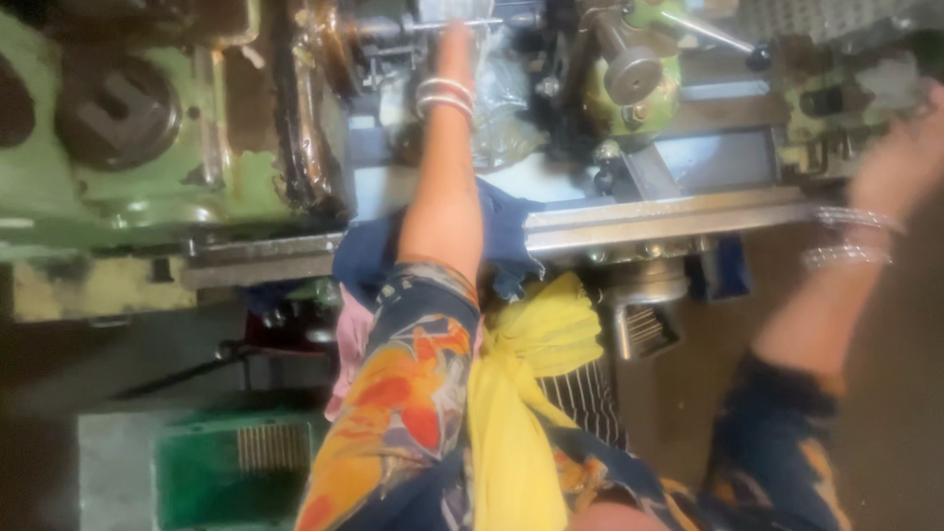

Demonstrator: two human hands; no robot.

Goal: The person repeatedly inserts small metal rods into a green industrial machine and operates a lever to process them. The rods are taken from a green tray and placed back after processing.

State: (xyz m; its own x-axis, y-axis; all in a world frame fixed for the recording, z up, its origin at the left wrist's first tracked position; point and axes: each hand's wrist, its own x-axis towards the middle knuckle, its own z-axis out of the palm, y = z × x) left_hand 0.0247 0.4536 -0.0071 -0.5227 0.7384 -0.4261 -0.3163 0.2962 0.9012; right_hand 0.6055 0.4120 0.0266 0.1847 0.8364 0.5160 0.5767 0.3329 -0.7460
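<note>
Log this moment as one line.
left hand: reaching into green lathe | right hand: at machine's right end, blurred | blue cloth: on bed

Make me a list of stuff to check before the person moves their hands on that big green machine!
1. Left hand clear of the lathe parts: not ok, it reaches deep among them.
2. Right hand grip: cannot tell, blurred at the frame's edge.
3. Bangles away from the machine: not ok, near the metal parts.
4. Yellow scarf tucked: not ok, hangs loose near the bed rail.
5. Machine stopped: cannot tell.
</note>
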